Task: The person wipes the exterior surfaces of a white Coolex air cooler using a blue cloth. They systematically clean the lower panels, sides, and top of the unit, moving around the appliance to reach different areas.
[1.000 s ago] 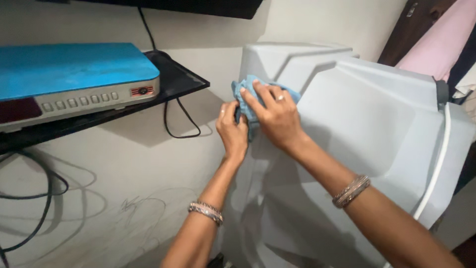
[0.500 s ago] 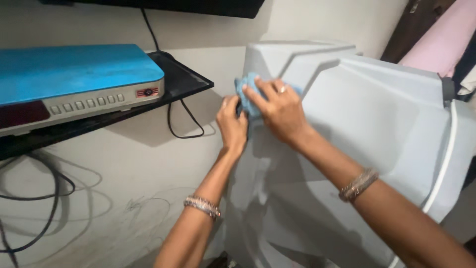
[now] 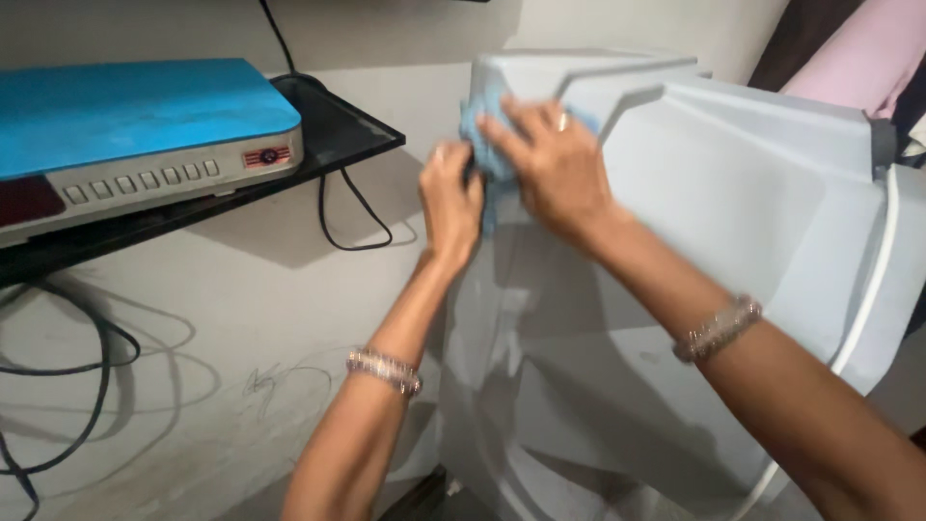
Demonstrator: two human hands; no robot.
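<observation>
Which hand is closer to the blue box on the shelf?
Left. The left hand is at the cloth, on the side toward the box; the right hand lies farther away on the cloth.
</observation>
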